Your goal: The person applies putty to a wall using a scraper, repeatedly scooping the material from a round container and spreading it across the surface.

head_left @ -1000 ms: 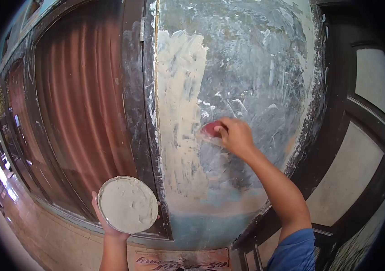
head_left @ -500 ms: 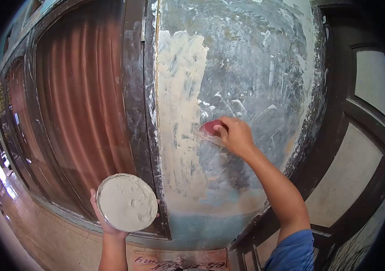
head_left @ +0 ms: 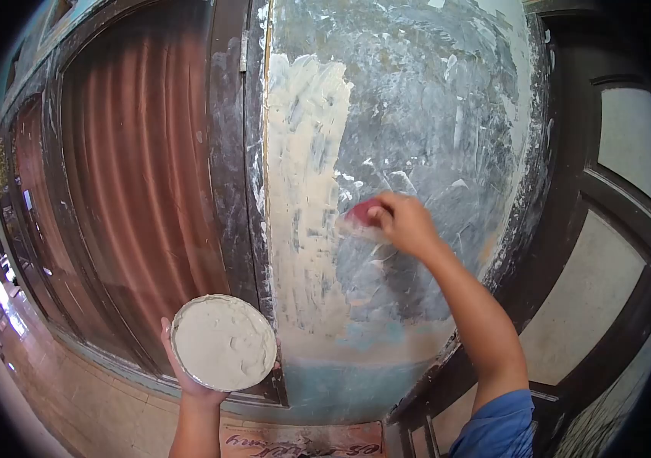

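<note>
My left hand grips a round tub of putty from below and the side, its open top facing me. Off-white putty with a lumpy, ridged surface fills it to near the rim. Pinched in my right hand is a dark red putty scraper, slightly blurred, its putty-smeared edge at the wall. The scraper sits by the right border of a tall cream putty strip that runs down the wall's left side. Grey, patchy surface with white smears covers the wall to the right.
A dark-framed window with a reddish-brown curtain stands left of the wall. To the right is a dark door with pale panels. A printed orange mat lies on the tiled floor below.
My right hand and the scraper have shifted slightly right and up along the wall. The tub in my left hand has moved a little to the right.
</note>
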Demonstrator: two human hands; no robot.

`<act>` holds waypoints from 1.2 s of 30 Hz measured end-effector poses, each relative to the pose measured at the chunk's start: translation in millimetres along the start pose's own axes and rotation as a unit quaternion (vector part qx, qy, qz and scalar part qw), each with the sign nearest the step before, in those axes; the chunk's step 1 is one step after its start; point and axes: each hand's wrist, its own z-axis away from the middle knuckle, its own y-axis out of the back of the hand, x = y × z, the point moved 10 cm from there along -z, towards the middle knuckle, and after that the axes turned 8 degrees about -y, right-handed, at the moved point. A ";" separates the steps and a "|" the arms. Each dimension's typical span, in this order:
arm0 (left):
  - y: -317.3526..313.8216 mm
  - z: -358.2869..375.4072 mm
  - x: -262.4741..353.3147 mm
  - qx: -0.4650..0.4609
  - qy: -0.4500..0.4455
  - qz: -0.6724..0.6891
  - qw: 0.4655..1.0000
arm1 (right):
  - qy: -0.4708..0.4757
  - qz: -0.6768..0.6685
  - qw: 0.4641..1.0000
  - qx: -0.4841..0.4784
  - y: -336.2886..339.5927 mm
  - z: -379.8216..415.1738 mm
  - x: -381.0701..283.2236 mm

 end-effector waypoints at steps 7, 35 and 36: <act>-15.3 -11.9 -10.7 -0.075 0.022 -0.043 0.996 | 0.259 -0.126 0.957 -0.042 26.4 51.9 -70.7; -34.8 -18.6 -32.7 -0.071 0.003 -0.025 0.997 | 0.467 -0.005 0.884 -0.029 25.1 164.1 -154.7; -34.9 -18.4 -33.3 -0.072 0.004 -0.025 0.997 | 0.467 -0.005 0.884 -0.028 26.3 163.9 -154.9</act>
